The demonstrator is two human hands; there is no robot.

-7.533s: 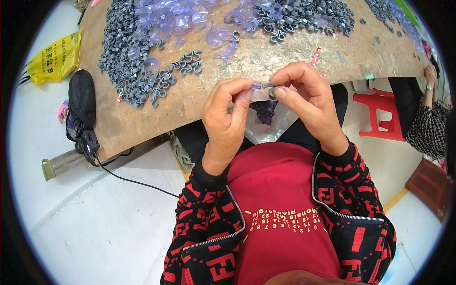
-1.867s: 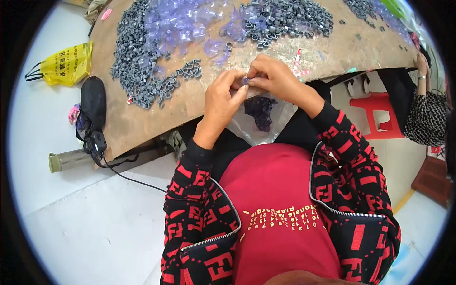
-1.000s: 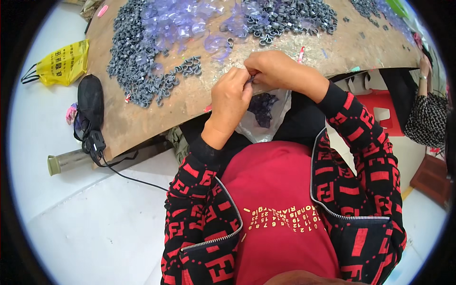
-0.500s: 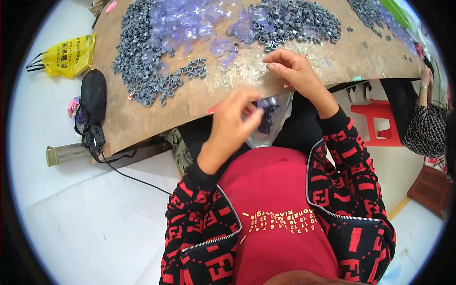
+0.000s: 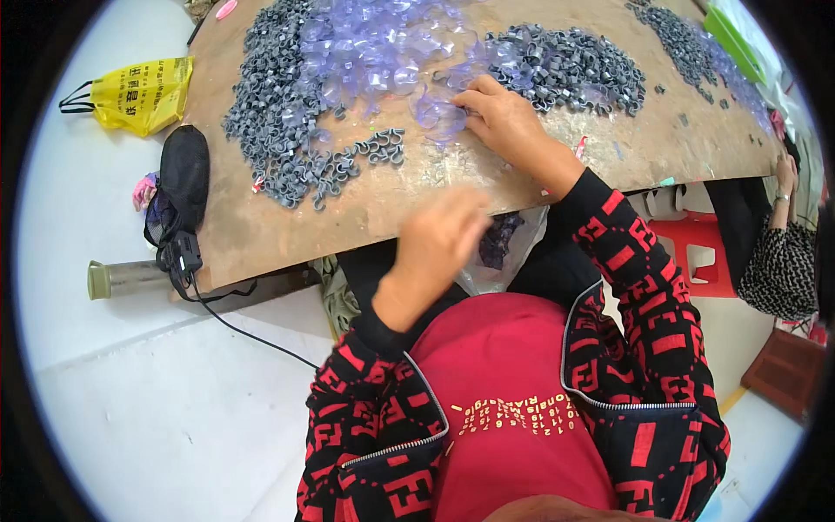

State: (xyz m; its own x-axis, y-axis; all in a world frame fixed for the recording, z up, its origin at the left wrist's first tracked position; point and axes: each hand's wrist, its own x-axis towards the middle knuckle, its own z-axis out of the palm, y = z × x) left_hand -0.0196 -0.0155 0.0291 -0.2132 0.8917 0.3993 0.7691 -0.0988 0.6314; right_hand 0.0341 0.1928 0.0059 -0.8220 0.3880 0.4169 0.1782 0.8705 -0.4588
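Note:
My right hand [image 5: 509, 126] is over the table, its thumb and fingers closed at the edge of a translucent purple plastic piece [image 5: 439, 120]. Motion smears my left hand [image 5: 442, 239], which hovers by the table's near edge; whether its fingers hold anything cannot be made out. Below that edge, a clear plastic bag [image 5: 532, 246] in my lap has dark purple pieces [image 5: 500, 239] in it. A heap of translucent purple pieces [image 5: 383, 48] spreads ahead of me. Small grey clip-shaped parts lie in a left pile [image 5: 278, 113] and a right pile [image 5: 570, 70].
The brown table [image 5: 261, 239] curves around me. At its left are a yellow bag [image 5: 143, 96], a black pouch [image 5: 184, 170] with a cable, and a capped bottle [image 5: 126, 280]. Another person's arm [image 5: 783, 196] and a red stool [image 5: 696, 248] are at right.
My right hand has reached forward and slightly left to the translucent pieces. My left hand has shifted a little right and down, and a shiny item beside it no longer shows. The view has shifted slightly.

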